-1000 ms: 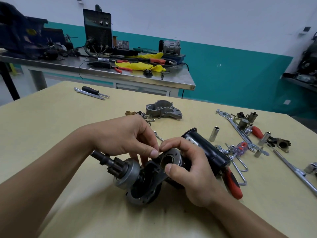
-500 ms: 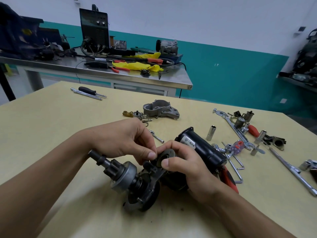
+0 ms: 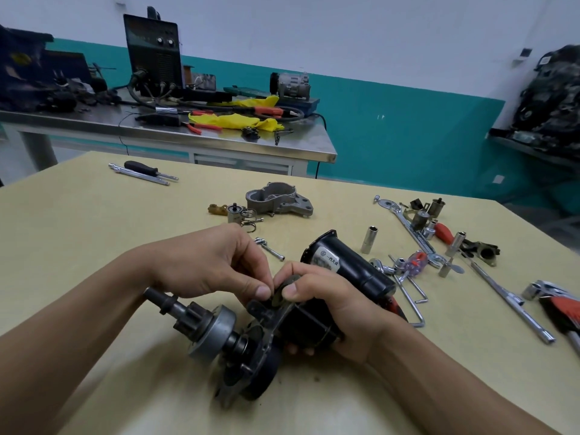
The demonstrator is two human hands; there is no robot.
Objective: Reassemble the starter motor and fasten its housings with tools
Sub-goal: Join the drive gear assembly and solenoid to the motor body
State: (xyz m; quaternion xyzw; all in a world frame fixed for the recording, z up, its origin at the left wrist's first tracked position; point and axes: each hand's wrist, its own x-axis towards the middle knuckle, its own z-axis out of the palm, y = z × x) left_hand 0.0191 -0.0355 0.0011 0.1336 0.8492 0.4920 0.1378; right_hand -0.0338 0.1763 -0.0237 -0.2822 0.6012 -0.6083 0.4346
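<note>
The starter motor assembly (image 3: 251, 350) lies on the yellow table (image 3: 94, 246), its pinion shaft (image 3: 175, 309) pointing left. My right hand (image 3: 332, 312) wraps round the dark body of the assembly, thumb on a small dark ring-shaped part (image 3: 281, 293) at the top. My left hand (image 3: 213, 265) pinches the same ring from the left with thumb and fingers. A black cylindrical motor casing (image 3: 345, 265) lies just behind my right hand. The grey aluminium nose housing (image 3: 279, 200) sits farther back.
Bolts (image 3: 270, 248), a spring and small parts (image 3: 235, 211) lie behind my left hand. Sockets (image 3: 368, 240), wrenches (image 3: 414, 233), a ratchet bar (image 3: 508, 302) and red-handled tools (image 3: 561, 312) spread at the right. A screwdriver (image 3: 141, 169) lies far left. A steel bench (image 3: 188, 133) stands behind.
The ring-shaped part has tilted from facing up to nearly edge-on between both thumbs. The assembly and hands have shifted slightly in view.
</note>
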